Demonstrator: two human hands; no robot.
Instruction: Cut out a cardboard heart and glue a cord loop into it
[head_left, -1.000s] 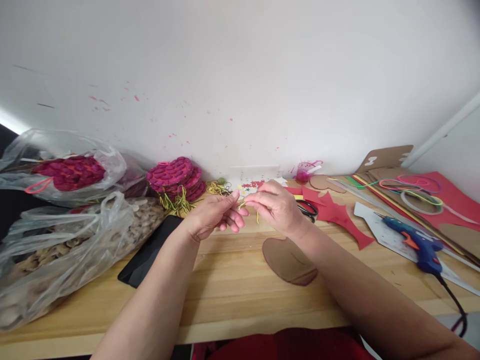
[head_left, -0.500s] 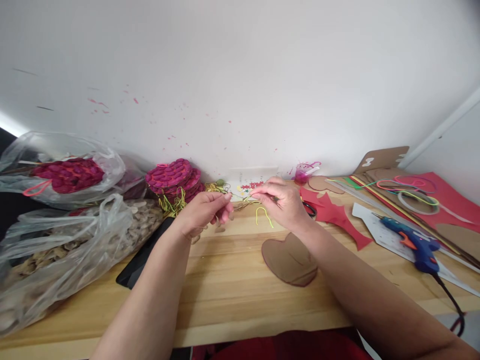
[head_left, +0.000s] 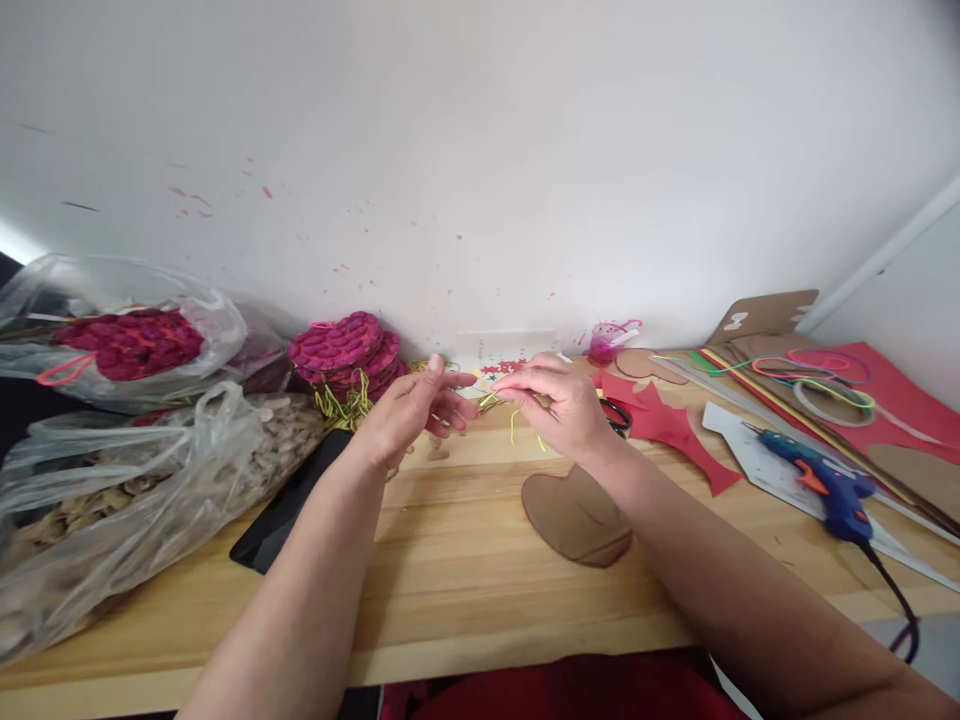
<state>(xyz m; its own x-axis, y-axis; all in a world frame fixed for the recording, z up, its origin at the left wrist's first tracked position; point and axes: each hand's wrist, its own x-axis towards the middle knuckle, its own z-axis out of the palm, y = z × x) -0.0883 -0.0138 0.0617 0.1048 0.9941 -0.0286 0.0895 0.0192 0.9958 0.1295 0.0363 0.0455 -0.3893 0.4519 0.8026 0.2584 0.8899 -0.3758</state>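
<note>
Cardboard heart [head_left: 574, 520] flat on wooden table [head_left: 450, 570]. Beyond — right hand [head_left: 562, 405], thumb and forefinger pinched on yellow cord [head_left: 513, 428], cord dangling below. Left hand [head_left: 409, 412] beside it, thumb raised off fingers — cannot tell if anything held. Farther, stacked magenta discs [head_left: 337, 345] near wall [head_left: 480, 150].

Left hand [head_left: 411, 412] loosely spread, right hand [head_left: 564, 405] pinching, both beyond the cardboard heart [head_left: 574, 520].
The left hand is off to the heart's left, thumb raised, fingers pointing toward the right hand; how its lower fingers curl is hard to tell. The right hand has its fingertips drawn in against the thumb. The left forearm [head_left: 307, 580] slants well left of the heart; the right forearm [head_left: 697, 545] passes its right edge.
</note>
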